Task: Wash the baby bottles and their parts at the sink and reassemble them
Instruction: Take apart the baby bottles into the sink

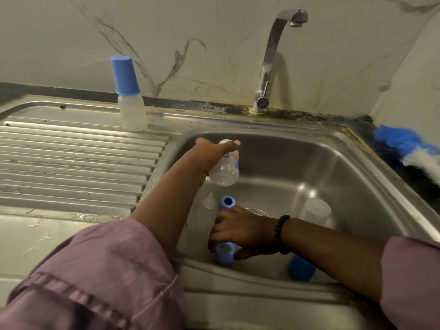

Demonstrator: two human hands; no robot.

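Left hand (209, 156) wrapped round clear bottle (226, 167) at frame centre, over sink (345, 148) — bottle tilted, base toward camera, most of body sticking out right of grip. Right hand (240, 232) lower centre, fingers and thumb pinching blue ring (224, 254) near front wall — ring just below fingertips. Second ring (227, 203) and teat (209, 201) just above. Capped bottle (129, 96) upright, upper left on drainboard.

My mauve sleeves (100, 270) frame a steel sink (357, 167); blue bottle cap (125, 76), blue collars (227, 203), black bead bracelet (282, 234), grey-veined white wall (190, 44).
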